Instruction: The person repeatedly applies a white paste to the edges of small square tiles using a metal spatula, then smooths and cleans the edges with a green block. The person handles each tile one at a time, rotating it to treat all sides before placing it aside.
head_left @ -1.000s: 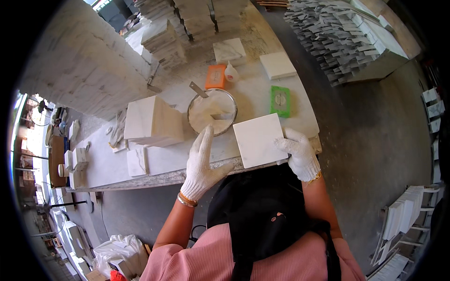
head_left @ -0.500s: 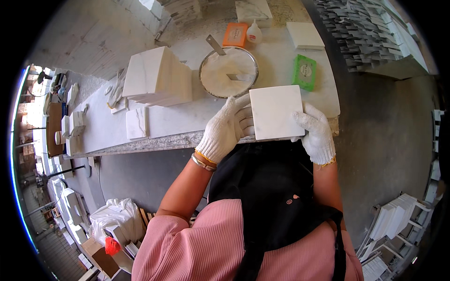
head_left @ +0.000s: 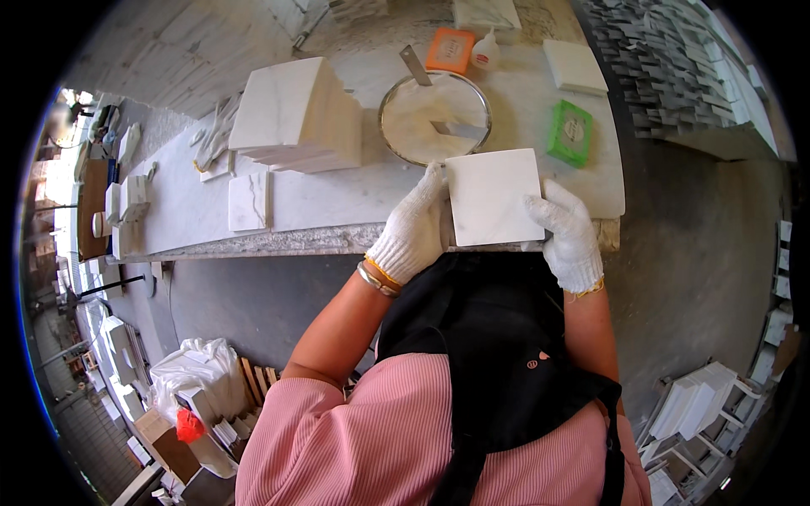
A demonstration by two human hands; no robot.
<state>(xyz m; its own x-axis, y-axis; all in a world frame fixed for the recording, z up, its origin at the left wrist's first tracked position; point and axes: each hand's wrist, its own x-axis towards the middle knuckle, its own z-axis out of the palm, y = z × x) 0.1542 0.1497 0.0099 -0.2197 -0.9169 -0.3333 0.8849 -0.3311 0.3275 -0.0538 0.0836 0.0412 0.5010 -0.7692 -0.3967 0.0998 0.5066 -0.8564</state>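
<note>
A square white stone tile [head_left: 495,198] is held up in front of my apron, just off the bench's near edge. Gripping its right edge is my gloved right hand [head_left: 567,232], thumb on the front face and fingers behind. My gloved left hand [head_left: 411,226] is at the tile's left edge with its thumb pointing up. Its other fingers are hidden, so their grip does not show. Beyond the tile stands a round metal-rimmed pan [head_left: 396,148] of pale material, with a flat metal strip [head_left: 413,65] leaning at its rim and another strip [head_left: 456,130] lying in it.
To the left stand a tall stack of white tiles [head_left: 278,110] and a single veined tile [head_left: 249,202]. A green box [head_left: 570,133], an orange box [head_left: 450,51], a small white squeeze bottle [head_left: 485,53] and more tiles [head_left: 575,67] lie farther back on the stone-topped bench [head_left: 329,198].
My left hand has turned; its fingers, seen before stretched toward the tile, are now out of sight. My right hand keeps its hold. The view has shifted, moving the bench items rightward and up.
</note>
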